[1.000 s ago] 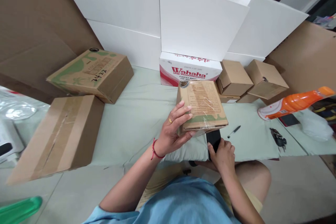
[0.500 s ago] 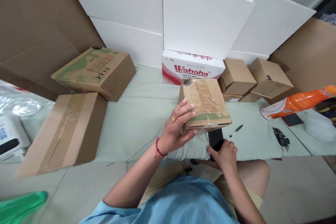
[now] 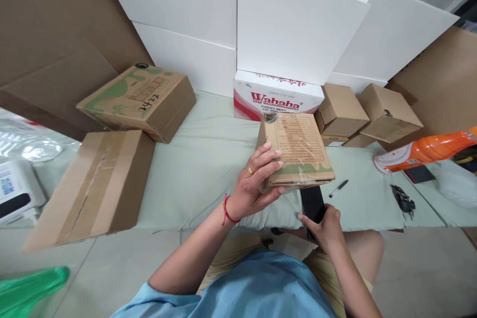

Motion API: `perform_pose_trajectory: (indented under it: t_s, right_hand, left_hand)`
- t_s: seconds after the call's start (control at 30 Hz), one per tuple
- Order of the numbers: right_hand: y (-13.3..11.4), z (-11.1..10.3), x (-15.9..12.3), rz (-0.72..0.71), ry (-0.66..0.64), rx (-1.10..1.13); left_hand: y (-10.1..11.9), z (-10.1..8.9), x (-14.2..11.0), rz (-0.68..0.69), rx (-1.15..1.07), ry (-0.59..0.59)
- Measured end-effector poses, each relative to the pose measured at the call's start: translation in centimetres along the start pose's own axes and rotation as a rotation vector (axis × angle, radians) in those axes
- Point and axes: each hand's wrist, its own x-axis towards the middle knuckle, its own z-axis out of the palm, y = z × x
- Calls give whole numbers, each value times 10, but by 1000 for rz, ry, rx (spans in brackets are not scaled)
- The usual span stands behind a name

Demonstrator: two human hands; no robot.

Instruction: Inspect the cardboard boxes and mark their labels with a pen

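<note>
My left hand point(image 3: 257, 179) is on the near left corner of a small cardboard box point(image 3: 303, 146). Its fingers lie along the top and side, the thumb at the lower edge. The box has printed text, a green band and clear tape, and its near edge looks lifted. A black smartphone point(image 3: 312, 201) lies partly over the table's front edge, just below the box; its far end meets the box in view. My right hand point(image 3: 328, 226) grips the phone's near end, thumb at the left and fingers at the right.
A carton marked 2422 point(image 3: 139, 102) and a taped carton point(image 3: 93, 184) stand left. Behind is a Wahaba-type white-red carton point(image 3: 276, 97). Right are small boxes point(image 3: 341, 109), an orange bottle point(image 3: 425, 151), a pen point(image 3: 339, 188) and keys point(image 3: 402, 201).
The phone has slid slightly toward me with my right hand, so its near end hangs lower. My left hand stays on the box. The whole view has shifted a little.
</note>
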Motion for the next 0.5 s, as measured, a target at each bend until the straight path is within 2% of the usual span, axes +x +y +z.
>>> perform_pose_trajectory:
  t_s: [0.07,0.13,0.23,0.3,0.37,0.43,0.5]
  right_hand:
    - [4,-5,-2,1,0,50]
    - [3,-19,-4,18,57,101]
    - [-18,-59,-5,36,314,181]
    - [-49,-90,-9,36,481,231]
    - [-91,-113,-16,-55,574,295]
    - [-139,-124,-25,-283,616,341]
    - [-183,-123,-32,-556,657,310]
  left_hand:
    - [0,0,0,0,1,0]
    - [-1,0,-1,-1,-6,3]
    - [-1,1,-1,1,-15,7]
    - [-1,2,0,7,-15,9]
    - [-1,4,0,8,-13,17]
    - [0,6,1,6,-10,27]
    - [0,5,0,-3,-2,46]
